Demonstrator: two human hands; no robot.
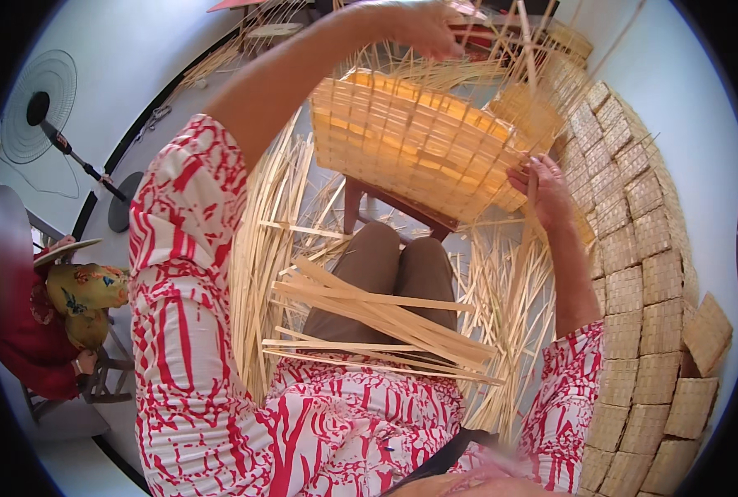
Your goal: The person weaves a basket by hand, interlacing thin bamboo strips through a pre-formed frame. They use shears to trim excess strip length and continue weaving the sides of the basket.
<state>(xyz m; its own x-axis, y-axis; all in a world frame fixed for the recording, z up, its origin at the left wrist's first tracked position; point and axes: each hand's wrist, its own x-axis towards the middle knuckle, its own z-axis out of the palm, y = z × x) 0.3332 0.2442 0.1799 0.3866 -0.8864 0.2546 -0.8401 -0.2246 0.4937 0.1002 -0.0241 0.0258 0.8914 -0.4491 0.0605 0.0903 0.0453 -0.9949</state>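
A partly woven box-shaped basket (402,137) of pale flat strips sits tilted before me, with bright yellow showing inside. Long loose ends stick up from its far and right sides. At its right corner my right hand (545,189) is closed, pinching a bamboo strip (528,219) between thumb and fingers. My left hand (425,31) reaches over the far side, above the basket, its fingers bent and partly cut off by the top edge; whether it grips a strip is unclear. Several flat bamboo strips (377,311) lie across my lap.
A dark wooden stool (406,207) stands under the basket. Loose strips (265,273) cover the floor on both sides. Woven pieces (634,273) are stacked along the right wall. At the left are a standing fan (39,108) and a seated person in red (29,331).
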